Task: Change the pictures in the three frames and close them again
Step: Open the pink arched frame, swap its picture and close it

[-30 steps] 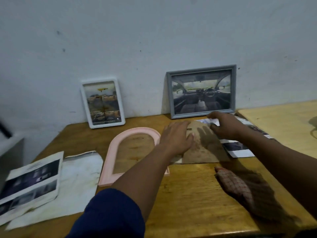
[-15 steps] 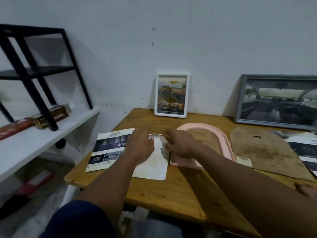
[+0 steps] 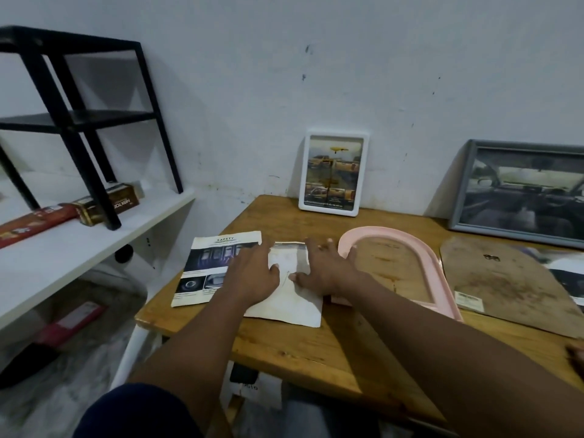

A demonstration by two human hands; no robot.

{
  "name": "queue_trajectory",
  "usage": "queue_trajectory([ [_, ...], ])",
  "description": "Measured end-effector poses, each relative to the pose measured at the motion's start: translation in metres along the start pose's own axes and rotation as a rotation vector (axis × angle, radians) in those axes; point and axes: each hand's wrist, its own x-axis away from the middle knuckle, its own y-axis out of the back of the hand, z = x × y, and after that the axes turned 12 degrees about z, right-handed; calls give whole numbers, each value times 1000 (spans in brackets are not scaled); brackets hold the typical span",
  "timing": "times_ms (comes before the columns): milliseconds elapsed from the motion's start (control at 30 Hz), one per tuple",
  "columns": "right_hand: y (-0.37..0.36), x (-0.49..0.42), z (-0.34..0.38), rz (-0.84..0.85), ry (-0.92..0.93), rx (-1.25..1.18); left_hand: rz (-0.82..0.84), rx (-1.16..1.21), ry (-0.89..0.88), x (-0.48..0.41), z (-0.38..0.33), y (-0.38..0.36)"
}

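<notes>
Left hand (image 3: 252, 276), right hand (image 3: 325, 270) moved onto sheet (image 3: 294, 306), pink frame (image 3: 442, 298) beside

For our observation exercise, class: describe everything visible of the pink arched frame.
The pink frame is arch-shaped, rounded at the top and straight at the base, seemingly plastic. It lies flat on the wooden table, arch towards the wall, holding no picture: wood grain shows through its opening. The right hand overlaps its left rim; the brown backing board lies just beside it on the right.
</notes>
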Motion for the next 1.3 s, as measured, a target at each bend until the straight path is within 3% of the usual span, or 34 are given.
queue_trajectory([
  [233, 2, 10, 15, -193, 114, -62, 15, -6, -34, -1, -4, 4],
  [333, 14, 17, 15, -326, 210, -276, 22, 25, -60, -5, -9, 11],
  [467, 58, 29, -16, -486, 192, -491, 17, -56, -47, -13, -24, 24],
  [733, 83, 55, -158, -343, -91, -602, 26, 59, -123, -22, -91, 10],
  [900, 47, 54, -177, -333, -209, -398, 187, 68, -216, -22, -128, -25],
  [1000, 26, 51, -172, -308, -240, -163, 176, -81, -236, -23, -134, -38],
  [1300, -4, 45, -162, -272, -206, -36, 154, -84, -225, -23, -122, -48],
])
